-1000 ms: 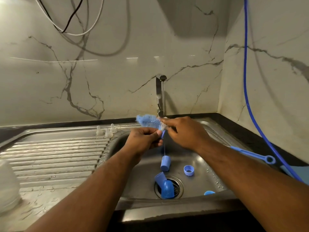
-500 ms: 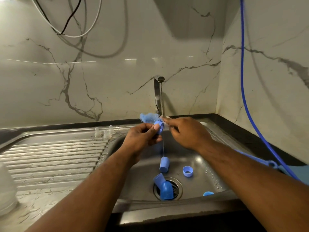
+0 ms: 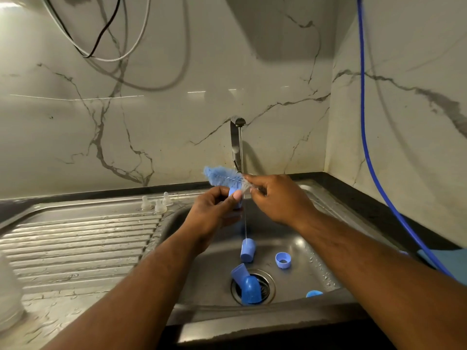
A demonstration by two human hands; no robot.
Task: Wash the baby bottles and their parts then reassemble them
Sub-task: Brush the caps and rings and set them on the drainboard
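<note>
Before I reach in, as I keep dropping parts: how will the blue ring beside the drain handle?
The blue ring sits flat, open side up, so it probably won't roll. Droplets dot the sink basin nearby, so it is likely slippery. Small, hollow: probably light.

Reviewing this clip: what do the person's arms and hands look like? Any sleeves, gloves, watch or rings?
The left forearm and right forearm are bare to the frame's edge; no sleeve shows. The left hand and right hand are ungloved, with no watch, band or ring visible.
</note>
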